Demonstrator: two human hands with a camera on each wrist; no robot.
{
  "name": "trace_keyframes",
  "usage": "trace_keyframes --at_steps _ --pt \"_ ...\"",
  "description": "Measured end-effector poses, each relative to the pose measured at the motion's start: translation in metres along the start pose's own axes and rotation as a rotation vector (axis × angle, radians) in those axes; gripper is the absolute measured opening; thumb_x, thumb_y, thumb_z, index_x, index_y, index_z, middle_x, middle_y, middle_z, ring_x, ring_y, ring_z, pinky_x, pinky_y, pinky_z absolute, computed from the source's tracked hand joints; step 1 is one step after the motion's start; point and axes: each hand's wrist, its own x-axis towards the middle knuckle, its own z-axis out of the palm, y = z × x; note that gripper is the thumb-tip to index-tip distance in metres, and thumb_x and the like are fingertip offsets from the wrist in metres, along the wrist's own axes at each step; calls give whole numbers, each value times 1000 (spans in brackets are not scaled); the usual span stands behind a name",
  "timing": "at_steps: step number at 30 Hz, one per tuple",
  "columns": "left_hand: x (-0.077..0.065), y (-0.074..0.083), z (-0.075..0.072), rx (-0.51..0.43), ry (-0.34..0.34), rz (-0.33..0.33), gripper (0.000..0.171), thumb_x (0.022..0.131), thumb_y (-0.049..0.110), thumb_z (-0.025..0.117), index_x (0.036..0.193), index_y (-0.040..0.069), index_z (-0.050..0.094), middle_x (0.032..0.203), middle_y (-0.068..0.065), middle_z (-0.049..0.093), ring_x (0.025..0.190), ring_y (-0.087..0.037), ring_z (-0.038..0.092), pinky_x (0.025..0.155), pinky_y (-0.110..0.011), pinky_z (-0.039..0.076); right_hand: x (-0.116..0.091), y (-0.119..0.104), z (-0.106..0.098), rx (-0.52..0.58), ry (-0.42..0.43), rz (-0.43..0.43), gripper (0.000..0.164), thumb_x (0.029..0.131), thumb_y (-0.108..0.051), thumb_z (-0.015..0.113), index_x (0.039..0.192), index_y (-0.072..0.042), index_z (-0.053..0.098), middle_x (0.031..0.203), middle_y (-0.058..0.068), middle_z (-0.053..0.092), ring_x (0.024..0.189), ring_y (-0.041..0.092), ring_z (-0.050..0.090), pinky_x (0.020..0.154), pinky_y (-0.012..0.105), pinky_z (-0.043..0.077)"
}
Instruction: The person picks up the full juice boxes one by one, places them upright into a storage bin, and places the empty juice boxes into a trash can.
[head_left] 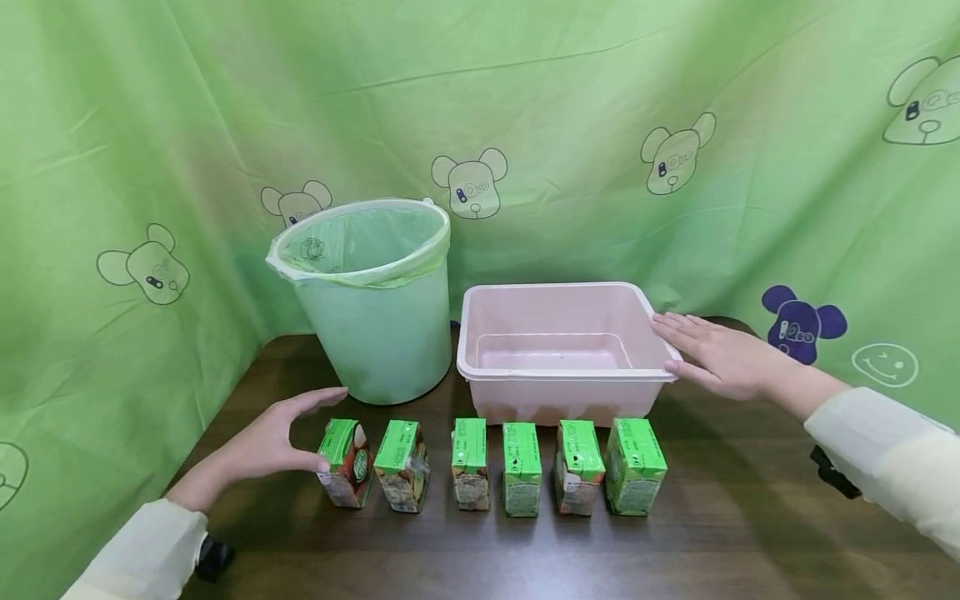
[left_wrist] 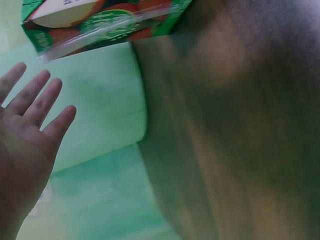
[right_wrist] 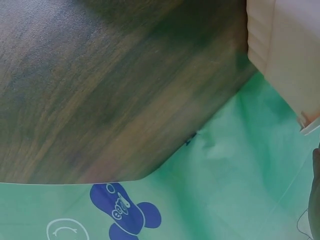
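Note:
Several small drink cartons with green tops stand in a row on the dark wooden table (head_left: 480,558). My left hand (head_left: 270,437) is beside the leftmost carton (head_left: 350,467), fingers spread and thumb tip close to its side; I cannot tell whether they touch. In the left wrist view, the straight fingers of that hand (left_wrist: 30,125) stand apart from the red and green carton (left_wrist: 110,22). My right hand (head_left: 723,358), fingers extended, is at the right rim of the pink plastic basin (head_left: 570,387). In the right wrist view, only a sliver of it shows beside the basin (right_wrist: 292,55).
A pale green bin (head_left: 382,333) with a liner over its rim stands behind the left cartons, left of the basin. Green cloth (head_left: 570,108) printed with bear faces hangs behind and beside the table.

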Motion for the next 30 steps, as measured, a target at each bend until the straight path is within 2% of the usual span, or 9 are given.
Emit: trace_keyframes --at_steps 7,11,14,24,30 --pt "-2 -12 10 -180 -85 -2 84 69 18 88 142 11 47 141 -6 51 127 -24 47 102 -41 40 -2 1 1 8 1 9 60 96 -28 60 144 4 41 149 21 38 136 42 33 113 15 4" --pt "-1 -14 16 -310 -142 -4 82 70 12 87 141 11 47 132 -8 57 120 -20 52 99 -30 42 -3 1 1 13 1 13 60 96 -28 60 144 3 41 149 21 38 136 42 33 113 15 4" --pt "1 -15 20 -403 -164 -6 79 72 7 85 140 9 47 125 -11 61 112 -21 57 94 -28 45 -3 1 1 12 5 10 61 96 -27 60 144 4 41 149 21 38 136 42 33 113 15 4" --pt "3 -20 28 -553 -137 -41 68 75 2 82 135 4 50 119 -19 61 100 -23 62 80 -37 55 -3 0 3 22 15 18 60 96 -26 60 145 4 40 149 22 38 137 40 33 113 16 5" --pt "2 -21 30 -556 -113 -34 65 77 1 80 133 -5 48 116 -21 61 97 -22 63 77 -38 57 -2 -2 1 23 9 25 60 97 -27 59 145 4 40 150 21 37 137 40 32 113 16 5"
